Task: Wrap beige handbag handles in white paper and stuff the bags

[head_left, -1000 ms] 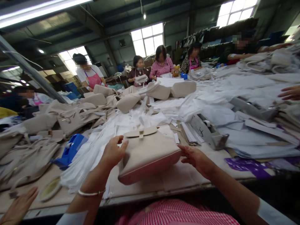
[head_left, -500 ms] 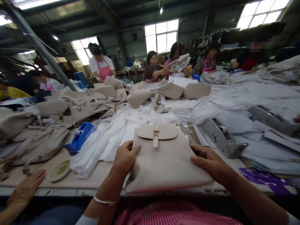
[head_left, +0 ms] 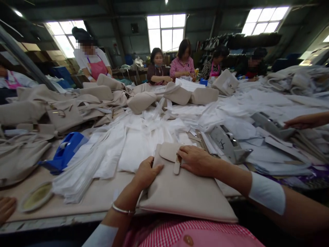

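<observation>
Fingers L (head_left: 153,172): mine, pinching bag (head_left: 190,193) side
Fingers R (head_left: 189,156): curled at strap (head_left: 176,168); pinching? can't tell
Flap (head_left: 167,152): down, done
Strap: top hid, fastened or still left unk.

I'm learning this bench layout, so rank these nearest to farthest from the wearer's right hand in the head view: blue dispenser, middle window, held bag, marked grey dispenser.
1. Held bag: touching the right hand, beneath it.
2. Marked grey dispenser: beyond the hand, to its right.
3. Blue dispenser: well over to the left.
4. Middle window: high in the far background.
</observation>
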Available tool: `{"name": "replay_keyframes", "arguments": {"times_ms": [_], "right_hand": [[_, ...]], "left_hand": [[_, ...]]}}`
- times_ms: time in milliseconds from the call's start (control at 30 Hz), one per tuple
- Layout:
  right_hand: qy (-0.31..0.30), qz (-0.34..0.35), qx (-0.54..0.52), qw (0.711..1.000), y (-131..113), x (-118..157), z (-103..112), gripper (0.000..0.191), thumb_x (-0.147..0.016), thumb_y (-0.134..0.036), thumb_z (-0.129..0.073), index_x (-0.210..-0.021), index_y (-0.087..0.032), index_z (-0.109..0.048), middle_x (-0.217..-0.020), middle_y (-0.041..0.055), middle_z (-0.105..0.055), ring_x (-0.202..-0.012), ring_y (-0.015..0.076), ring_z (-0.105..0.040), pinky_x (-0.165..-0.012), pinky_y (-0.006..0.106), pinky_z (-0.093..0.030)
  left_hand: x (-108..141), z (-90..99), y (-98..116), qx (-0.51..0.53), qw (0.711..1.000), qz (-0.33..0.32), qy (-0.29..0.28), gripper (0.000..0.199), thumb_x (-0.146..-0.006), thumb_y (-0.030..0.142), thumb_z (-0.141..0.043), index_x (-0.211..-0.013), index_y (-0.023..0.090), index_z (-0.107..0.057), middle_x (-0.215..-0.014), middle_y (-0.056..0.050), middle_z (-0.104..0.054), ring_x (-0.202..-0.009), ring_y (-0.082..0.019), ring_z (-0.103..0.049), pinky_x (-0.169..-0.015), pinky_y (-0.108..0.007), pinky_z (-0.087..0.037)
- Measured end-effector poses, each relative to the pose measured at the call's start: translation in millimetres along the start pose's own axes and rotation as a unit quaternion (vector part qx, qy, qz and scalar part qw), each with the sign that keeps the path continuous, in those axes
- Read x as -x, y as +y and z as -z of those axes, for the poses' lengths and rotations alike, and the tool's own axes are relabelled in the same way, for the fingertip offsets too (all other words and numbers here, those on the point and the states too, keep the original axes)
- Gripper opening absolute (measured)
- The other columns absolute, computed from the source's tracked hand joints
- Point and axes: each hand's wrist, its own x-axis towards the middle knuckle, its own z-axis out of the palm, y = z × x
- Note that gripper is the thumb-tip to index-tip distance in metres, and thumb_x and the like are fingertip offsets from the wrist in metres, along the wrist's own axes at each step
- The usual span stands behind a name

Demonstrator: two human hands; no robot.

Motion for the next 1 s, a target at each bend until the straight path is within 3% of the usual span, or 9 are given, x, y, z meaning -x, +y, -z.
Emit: {"name": "replay_keyframes", "arguments": {"times_ms": [100, 200, 333, 433, 500, 567, 700, 833, 1000], "right_hand": [[-0.066, 0.059, 0.082, 0.993, -1.4, -18.4, 0.8, 0.024, -0.093, -0.015, -0.043, -0.101, -0.009, -0.065, -0.097, 0.0169, -0.065, -0.087, 0.0265, -0.063, -0.075, 0.037, -0.048], [-0.091, 0.048, 0.120, 0.987, 19.9, -35.3, 12.8, 0.023, -0.090, -0.009, -0.043, -0.099, -0.010, -0.064, -0.092, 0.0160, -0.066, -0.080, 0.0255, -0.064, -0.068, 0.034, -0.046], [-0.019, -0.128, 0.117, 0.985, 87.9, -59.1, 38.8, 0.019, -0.091, -0.014, -0.046, -0.099, -0.009, -0.063, -0.096, 0.0173, -0.067, -0.089, 0.0268, -0.063, -0.077, 0.034, -0.045], [0.067, -0.252, 0.120, 0.958, 120.4, -63.7, 46.1, 0.027, -0.091, -0.026, -0.053, -0.106, -0.005, -0.062, -0.109, 0.0234, -0.063, -0.101, 0.0327, -0.059, -0.084, 0.040, -0.044], [0.125, -0.240, 0.078, 0.960, 114.6, -59.5, 38.6, 0.034, -0.089, -0.032, -0.058, -0.111, -0.006, -0.061, -0.114, 0.0231, -0.061, -0.107, 0.0332, -0.057, -0.089, 0.041, -0.044], [0.138, -0.171, -0.029, 0.975, 91.2, -53.7, 24.2, 0.035, -0.090, -0.035, -0.057, -0.114, -0.011, -0.062, -0.113, 0.0176, -0.063, -0.105, 0.0288, -0.059, -0.090, 0.038, -0.045], [0.047, -0.071, -0.201, 0.976, 38.3, -55.7, 1.6, 0.055, -0.089, -0.044, -0.057, -0.135, -0.016, -0.050, -0.126, 0.0148, -0.061, -0.111, 0.0265, -0.060, -0.093, 0.038, -0.047], [-0.033, -0.047, -0.184, 0.981, 14.7, -94.1, 3.2, 0.076, -0.086, -0.056, -0.056, -0.146, -0.012, -0.038, -0.127, 0.0181, -0.061, -0.111, 0.0304, -0.060, -0.096, 0.042, -0.044], [-0.153, -0.012, -0.216, 0.964, 14.8, -142.9, 15.4, 0.075, -0.067, -0.057, -0.074, -0.131, -0.020, -0.059, -0.122, 0.0109, -0.065, -0.106, 0.0306, -0.061, -0.091, 0.037, -0.046]], "left_hand": [[-0.7, -1.9, -0.3, -0.053, 0.998, -0.009, 0.019, 0.028, -0.078, 0.044, -0.063, -0.088, 0.018, -0.061, -0.086, -0.006, -0.069, -0.079, -0.023, -0.062, -0.069, -0.032, -0.045], [-1.2, -3.5, 1.3, -0.071, 0.997, -0.020, 0.016, 0.027, -0.077, 0.042, -0.065, -0.089, 0.018, -0.060, -0.086, -0.007, -0.067, -0.080, -0.024, -0.061, -0.069, -0.033, -0.044], [0.9, -2.8, 6.0, -0.031, 0.999, -0.029, 0.004, 0.027, -0.074, 0.036, -0.069, -0.092, 0.019, -0.061, -0.087, -0.005, -0.068, -0.080, -0.023, -0.062, -0.069, -0.032, -0.044], [2.1, -1.9, 4.0, 0.098, 0.995, 0.007, -0.007, 0.029, -0.077, 0.042, -0.067, -0.094, 0.018, -0.062, -0.089, -0.005, -0.070, -0.080, -0.022, -0.064, -0.069, -0.030, -0.047], [4.7, 0.6, -1.0, 0.191, 0.981, 0.037, 0.003, 0.035, -0.080, 0.049, -0.062, -0.093, 0.017, -0.063, -0.086, -0.005, -0.071, -0.077, -0.021, -0.064, -0.067, -0.030, -0.048], [12.8, 5.7, -6.6, 0.230, 0.971, 0.048, 0.035, 0.039, -0.082, 0.054, -0.058, -0.091, 0.016, -0.063, -0.077, -0.003, -0.068, -0.068, -0.018, -0.061, -0.063, -0.028, -0.047], [49.5, 17.0, -8.0, 0.180, 0.981, 0.038, 0.070, 0.039, -0.084, 0.054, -0.056, -0.087, 0.016, -0.063, -0.069, 0.000, -0.061, -0.062, -0.014, -0.055, -0.058, -0.026, -0.044], [91.1, 12.9, 4.3, 0.079, 0.991, 0.053, 0.095, 0.039, -0.082, 0.054, -0.058, -0.094, 0.017, -0.063, -0.078, -0.004, -0.063, -0.071, -0.018, -0.057, -0.066, -0.030, -0.046], [116.2, 1.4, 10.4, 0.039, 0.993, 0.073, 0.088, 0.047, -0.075, 0.058, -0.064, -0.100, 0.019, -0.063, -0.095, -0.009, -0.066, -0.084, -0.024, -0.060, -0.075, -0.034, -0.047]]}}
